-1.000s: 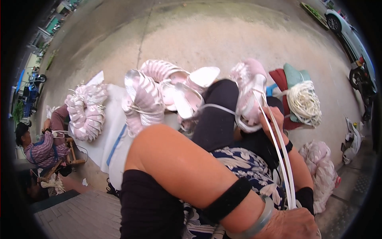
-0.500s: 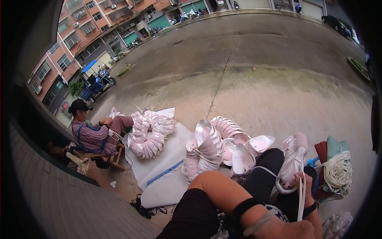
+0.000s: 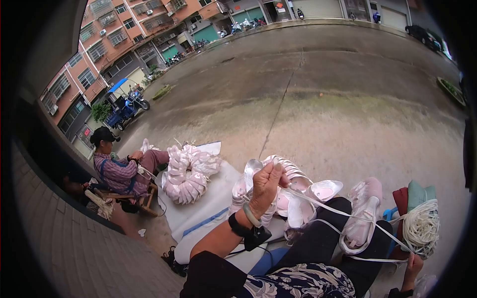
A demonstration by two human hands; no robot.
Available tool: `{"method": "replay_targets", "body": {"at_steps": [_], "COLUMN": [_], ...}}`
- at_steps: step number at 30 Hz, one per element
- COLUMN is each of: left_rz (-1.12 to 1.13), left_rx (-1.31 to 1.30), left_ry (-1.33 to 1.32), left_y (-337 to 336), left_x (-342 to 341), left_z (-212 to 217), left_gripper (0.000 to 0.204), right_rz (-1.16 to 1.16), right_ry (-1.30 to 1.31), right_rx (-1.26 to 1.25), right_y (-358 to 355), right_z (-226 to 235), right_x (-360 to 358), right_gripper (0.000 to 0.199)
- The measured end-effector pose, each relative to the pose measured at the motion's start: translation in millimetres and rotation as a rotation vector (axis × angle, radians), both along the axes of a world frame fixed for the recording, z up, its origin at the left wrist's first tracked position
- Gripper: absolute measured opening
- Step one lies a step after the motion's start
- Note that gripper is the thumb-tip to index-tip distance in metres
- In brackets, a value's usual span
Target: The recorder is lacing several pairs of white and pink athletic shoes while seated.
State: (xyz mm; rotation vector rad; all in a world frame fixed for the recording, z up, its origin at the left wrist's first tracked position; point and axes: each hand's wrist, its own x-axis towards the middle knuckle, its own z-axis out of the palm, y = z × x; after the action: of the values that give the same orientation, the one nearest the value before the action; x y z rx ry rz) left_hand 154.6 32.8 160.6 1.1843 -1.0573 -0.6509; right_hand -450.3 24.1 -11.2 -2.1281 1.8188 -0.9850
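My left hand (image 3: 268, 188) is raised over the stacked uppers, its fingers pinched round a white shoelace (image 3: 318, 202). The lace stretches down to the right across a pink and white shoe upper (image 3: 361, 213), which rests on my knees. At the lower right my right hand (image 3: 412, 268) is closed on the same lace, beside a hank of white laces (image 3: 421, 223). Another length of lace loops below the upper. Stacked pink and white uppers (image 3: 298, 191) lie just beyond my left knee, partly hidden by my left hand and forearm.
A ring of bundled uppers (image 3: 191, 174) lies on a white sheet (image 3: 198, 216) to the left. A person (image 3: 117, 169) sits on a low wooden chair near the wall. Folded red and green cloths (image 3: 420, 188) stand behind the lace hank. A blue three-wheeler (image 3: 124, 107) is parked farther off.
My left hand has swung up and left from the lower right, drawing the lace out long. My right hand has moved down and right from beside the upper.
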Motion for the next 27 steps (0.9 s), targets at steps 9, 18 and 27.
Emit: {"method": "replay_targets", "body": {"at_steps": [9, 18, 27], "left_rz": [0.190, -0.341, -0.506], "left_rx": [0.715, -0.267, -0.106], "left_ry": [-1.071, -0.941, -1.096], "left_y": [-53.7, -74.9, -82.9], "left_x": [32.5, -144.4, -173.8], "left_z": [-147.5, -130.3, -152.4], "left_gripper": [0.029, 0.041, 0.040], "right_rz": [-0.024, 0.382, 0.400], "right_ry": [0.532, 0.057, 0.029], "right_rx": [0.027, -0.053, -0.029], "right_y": [-35.6, -51.9, -55.3], "right_z": [-16.1, 38.3, 26.6], "right_x": [28.4, 228.3, 241.8], "right_gripper": [0.011, 0.043, 0.042]}}
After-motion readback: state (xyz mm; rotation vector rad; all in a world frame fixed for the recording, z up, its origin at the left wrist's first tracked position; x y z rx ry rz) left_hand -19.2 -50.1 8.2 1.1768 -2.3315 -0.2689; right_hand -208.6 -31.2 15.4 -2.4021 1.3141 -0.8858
